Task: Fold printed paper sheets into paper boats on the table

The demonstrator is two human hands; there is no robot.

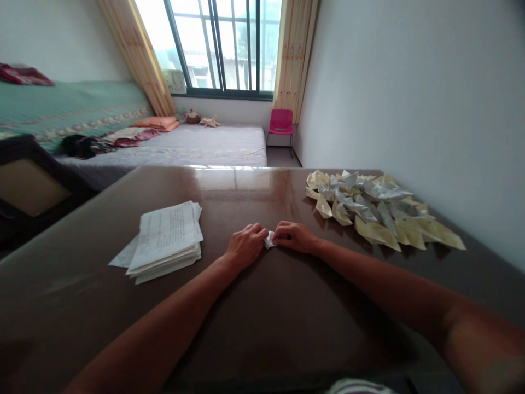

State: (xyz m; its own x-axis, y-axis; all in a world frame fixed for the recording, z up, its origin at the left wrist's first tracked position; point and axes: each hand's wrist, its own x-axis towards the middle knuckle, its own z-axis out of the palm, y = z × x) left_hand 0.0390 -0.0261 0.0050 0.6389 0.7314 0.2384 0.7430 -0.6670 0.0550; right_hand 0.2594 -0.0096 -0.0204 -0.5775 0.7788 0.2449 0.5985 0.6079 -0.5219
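White folded paper (pixel 269 239): on the brown table (pixel 254 334), between both hands; covered at both ends, so its long axis cannot be told.
Left hand (pixel 247 242): fingers closed narrowly on the paper, which lies at three o'clock from it.
Right hand (pixel 296 238): fingertips pinching the paper, at nine o'clock from it; neither hand is nearer.
Printed sheets (pixel 166 238): stacked at nine o'clock from the paper.
Folded paper shapes (pixel 369 205): heaped between two and three o'clock.

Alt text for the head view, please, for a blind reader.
Left hand and right hand hold a small white paper on a table. Printed sheets are stacked left; paper boats lie right. Beyond are a bed and window.
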